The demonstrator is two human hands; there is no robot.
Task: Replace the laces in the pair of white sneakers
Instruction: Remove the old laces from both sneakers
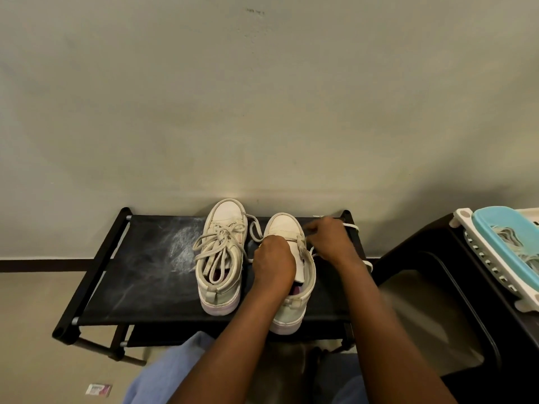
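Two grips work right sneaker (291, 314), heel overhanging near edge of surface (140, 287). Left grip (272, 262) curled over upper, holding shoe down. Right grip (326, 237) curled, apparently pinching lace (351, 226) near eyelets; fingertips hidden. Draw lace out one eyelet row at a time, pulling in line with eyelet; keep shoe pinned. Beyond: left sneaker (218, 252), laced, untouched.

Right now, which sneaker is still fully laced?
The left-side sneaker, clear of both hands: its lace crisscrosses up to a loose bow. The right-side sneaker, held by the left hand, shows bare tongue while the right hand pinches its loose lace.
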